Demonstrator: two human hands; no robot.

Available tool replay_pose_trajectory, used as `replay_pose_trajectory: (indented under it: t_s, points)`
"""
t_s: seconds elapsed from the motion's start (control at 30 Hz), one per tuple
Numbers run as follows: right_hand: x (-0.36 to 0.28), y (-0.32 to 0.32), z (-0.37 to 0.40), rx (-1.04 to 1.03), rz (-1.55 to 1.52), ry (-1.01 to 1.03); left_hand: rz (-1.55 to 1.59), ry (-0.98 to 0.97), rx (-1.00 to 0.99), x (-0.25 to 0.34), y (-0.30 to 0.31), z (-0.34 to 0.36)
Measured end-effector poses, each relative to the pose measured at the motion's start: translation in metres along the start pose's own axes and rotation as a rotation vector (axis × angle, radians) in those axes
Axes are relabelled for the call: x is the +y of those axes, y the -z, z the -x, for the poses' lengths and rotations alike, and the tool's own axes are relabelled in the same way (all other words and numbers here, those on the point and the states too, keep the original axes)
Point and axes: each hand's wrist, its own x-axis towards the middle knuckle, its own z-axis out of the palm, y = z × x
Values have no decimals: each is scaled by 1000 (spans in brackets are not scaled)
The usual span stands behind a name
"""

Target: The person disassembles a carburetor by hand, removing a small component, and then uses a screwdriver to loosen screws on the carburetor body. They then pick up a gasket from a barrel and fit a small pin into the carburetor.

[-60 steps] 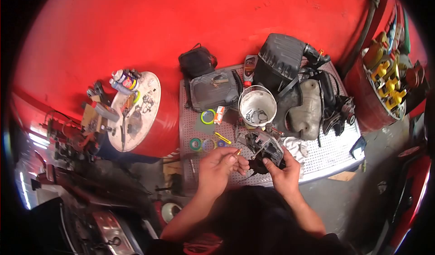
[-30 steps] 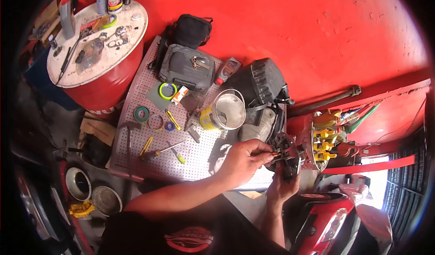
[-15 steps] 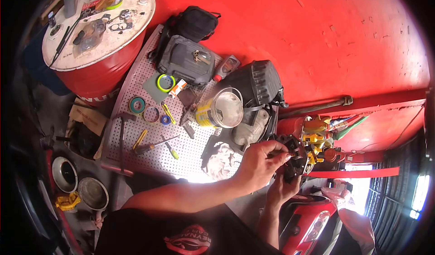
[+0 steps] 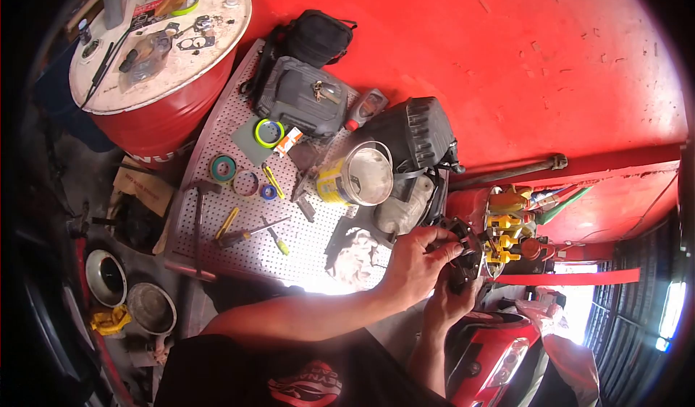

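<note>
My right hand (image 4: 450,304) is closed around the lower side of a dark metal engine part (image 4: 467,266) with an uneven outline. From the left, my left hand (image 4: 418,261) reaches over to the same part, thumb and fingers pinched together against its face. Whatever sits between those left fingertips is too small to make out. The part is held up in the air at the right of the workbench, in front of yellow-handled tools (image 4: 502,240). Its far side is hidden.
On the perforated metal workbench (image 4: 217,150) are a hammer (image 4: 199,222), a screwdriver (image 4: 250,233), tape rolls (image 4: 268,133), a bucket (image 4: 337,183) and black cases (image 4: 300,96). A red drum (image 4: 170,136) with gaskets on top stands upper left. A red car (image 4: 499,360) is lower right.
The dark part has turned slightly in my hands, and my right hand has shifted a little with it. Surroundings sit slightly further right in view. My left hand keeps its pinch.
</note>
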Motion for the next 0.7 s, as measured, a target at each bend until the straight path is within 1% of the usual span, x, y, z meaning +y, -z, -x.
replay_pose_trajectory:
  t_s: [0.07, 0.17, 0.27, 0.37, 0.47, 0.57, 0.67, 0.7]
  points:
    - [1, 3, 3, -13, 36, -37, 32, 33, 9, 0, -1, 0]
    - [2, 0, 5, -4, -66, -102, 72, 77, -15, -3, 1, -3]
    - [4, 0, 9, -3, -61, -110, 227, 187, -27, -11, 1, -6]
    - [15, 6, 16, -17, -72, -122, 256, 216, -43, -17, 3, -4]
    - [22, 9, 23, -39, -24, -121, 296, 286, -33, -20, 5, -1]
    - [20, 9, 28, -75, -33, -141, 248, 263, -17, -31, 7, 2]
    - [14, 3, 31, -73, -108, -153, 268, 287, -15, -22, 10, 7]
    - [9, 2, 31, -98, -95, -190, 216, 270, -9, -19, 11, 7]
